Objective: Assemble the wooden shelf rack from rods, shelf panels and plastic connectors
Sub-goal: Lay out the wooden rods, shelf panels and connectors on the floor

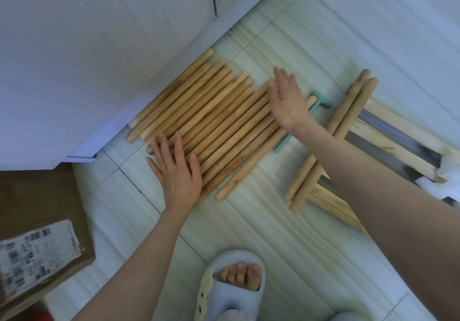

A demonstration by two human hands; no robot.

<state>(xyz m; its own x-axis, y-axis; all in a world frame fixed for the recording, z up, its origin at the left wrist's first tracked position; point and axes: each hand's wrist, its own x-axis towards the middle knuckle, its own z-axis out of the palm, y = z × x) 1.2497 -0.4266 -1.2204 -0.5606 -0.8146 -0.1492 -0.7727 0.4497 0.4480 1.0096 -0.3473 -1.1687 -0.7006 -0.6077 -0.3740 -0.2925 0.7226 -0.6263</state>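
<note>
I see my left hand (pixel 178 171) flat, fingers straight, pressing the near end of the rods (pixel 206 119) lying in a row on the floor (pixel 261 221). My right hand (pixel 286 99), open too, rests on their far end.

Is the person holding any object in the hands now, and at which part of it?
Nothing is held. The left hand lies flat with straight fingers on the near ends of the row of rods; the right hand is flat at their far ends.
</note>
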